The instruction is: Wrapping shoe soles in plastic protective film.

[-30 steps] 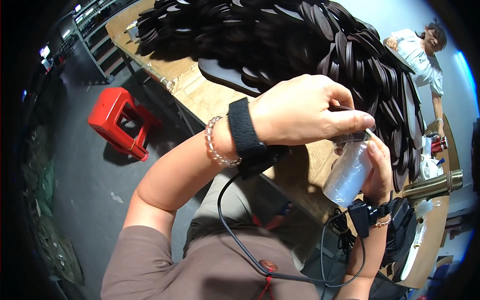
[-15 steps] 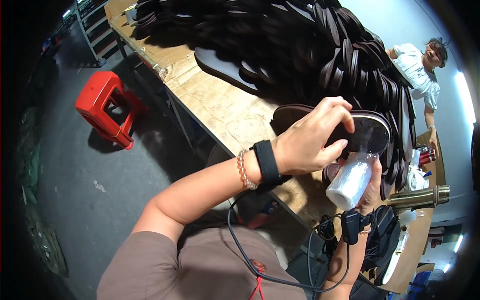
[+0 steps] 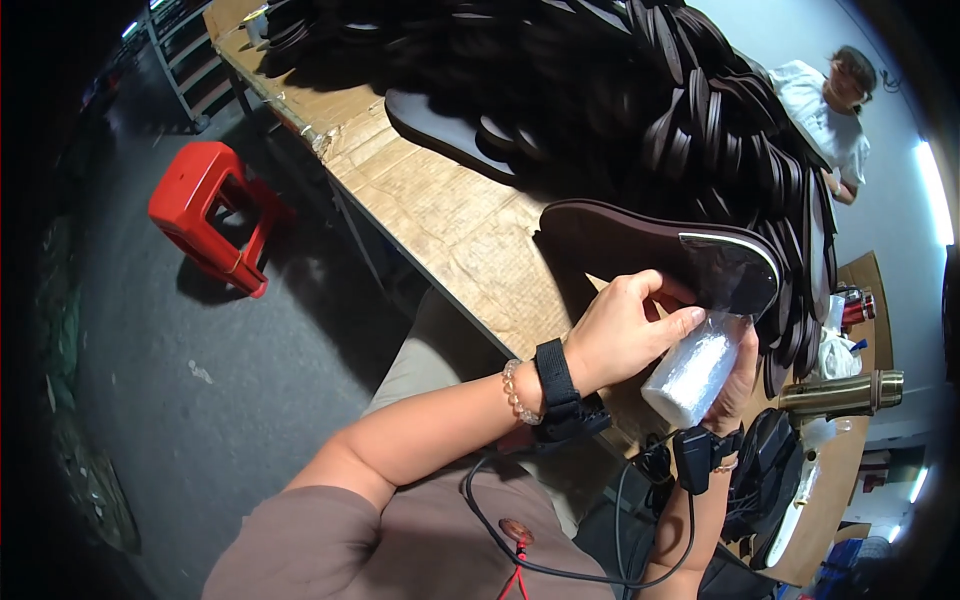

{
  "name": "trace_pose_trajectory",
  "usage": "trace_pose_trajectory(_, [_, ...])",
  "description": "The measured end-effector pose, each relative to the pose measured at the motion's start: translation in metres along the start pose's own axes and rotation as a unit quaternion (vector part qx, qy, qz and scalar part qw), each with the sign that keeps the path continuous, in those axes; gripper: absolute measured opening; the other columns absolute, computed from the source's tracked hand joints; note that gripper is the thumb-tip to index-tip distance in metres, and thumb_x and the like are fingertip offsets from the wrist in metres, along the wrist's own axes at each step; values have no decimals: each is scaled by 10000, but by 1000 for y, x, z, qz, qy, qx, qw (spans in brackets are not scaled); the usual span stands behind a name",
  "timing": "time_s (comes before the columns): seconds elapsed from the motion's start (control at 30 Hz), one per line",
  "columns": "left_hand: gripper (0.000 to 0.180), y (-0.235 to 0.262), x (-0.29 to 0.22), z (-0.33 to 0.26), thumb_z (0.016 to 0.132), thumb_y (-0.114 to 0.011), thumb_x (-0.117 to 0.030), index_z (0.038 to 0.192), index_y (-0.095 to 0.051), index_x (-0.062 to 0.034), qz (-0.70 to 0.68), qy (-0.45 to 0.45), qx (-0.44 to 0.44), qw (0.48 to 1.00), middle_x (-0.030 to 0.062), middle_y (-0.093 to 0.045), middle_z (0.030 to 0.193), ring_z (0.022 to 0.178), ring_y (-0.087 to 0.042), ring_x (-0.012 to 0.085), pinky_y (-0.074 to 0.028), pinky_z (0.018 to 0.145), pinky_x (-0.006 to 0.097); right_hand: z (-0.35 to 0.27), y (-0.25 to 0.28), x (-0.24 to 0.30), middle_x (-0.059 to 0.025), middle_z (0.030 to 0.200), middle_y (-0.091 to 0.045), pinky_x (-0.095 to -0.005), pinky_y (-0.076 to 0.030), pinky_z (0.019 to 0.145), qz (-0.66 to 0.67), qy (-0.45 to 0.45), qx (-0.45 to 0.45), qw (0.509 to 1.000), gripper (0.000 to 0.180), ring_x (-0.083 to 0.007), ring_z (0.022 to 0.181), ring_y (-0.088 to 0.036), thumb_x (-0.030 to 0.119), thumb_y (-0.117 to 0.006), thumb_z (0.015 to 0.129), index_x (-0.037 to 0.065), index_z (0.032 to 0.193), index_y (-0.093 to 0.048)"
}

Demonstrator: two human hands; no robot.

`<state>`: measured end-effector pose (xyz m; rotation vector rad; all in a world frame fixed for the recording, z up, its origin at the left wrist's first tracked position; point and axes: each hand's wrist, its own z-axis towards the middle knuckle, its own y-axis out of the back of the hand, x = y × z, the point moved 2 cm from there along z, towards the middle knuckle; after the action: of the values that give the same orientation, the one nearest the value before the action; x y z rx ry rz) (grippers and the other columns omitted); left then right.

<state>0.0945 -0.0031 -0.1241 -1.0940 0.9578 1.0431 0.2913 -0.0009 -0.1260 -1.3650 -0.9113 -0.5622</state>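
Closest to me, the person's right hand is wrapped around a whitish, translucent roll or bottle wrapped in plastic film, holding it tilted with its upper end toward the sole above; only the fingers and heel of that hand show behind it, clenched on the wrapped cylinder. The left hand, with a black wrist strap and bead bracelet, sits just beside it and reaches over, fingertips curled onto the top of the cylinder, right at the near edge of a dark brown shoe sole. Whether the left hand pinches anything I cannot tell. The sole lies flat on the plywood workbench, its long axis running left to right, the glossy heel end with its pale rim directly above both hands, so the left hand is the nearer one. Beyond rises a big heap of dark soles. A brass-coloured flask lies to the right, a red plastic stool stands on the floor to the left, and a co-worker in a white shirt stands at the far end.
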Motion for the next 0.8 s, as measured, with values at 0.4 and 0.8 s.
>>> trace_pose_trajectory(0.4, [145, 5, 19, -15, 1048, -660, -141, 1136, -680, -28, -177, 21, 15, 984, 22, -734, 1024, 866, -591, 25, -489, 756, 207, -3, 4, -2, -159, 1169, -730, -400, -649, 845, -50, -11, 18, 999, 562, -280, 976, -754, 478, -649, 1011, 46, 1366, -598])
trace_pose_trajectory(0.8, [232, -10, 14, -11, 971, -699, -135, 1059, -721, 79, -106, 49, -10, 993, 129, -760, 971, 881, -707, 150, -589, 813, 311, -5, -1, -8, -134, 1246, -709, -411, -604, 954, -29, 47, 30, 998, 514, -262, 1090, -717, 413, -650, 1031, 55, 1394, -587])
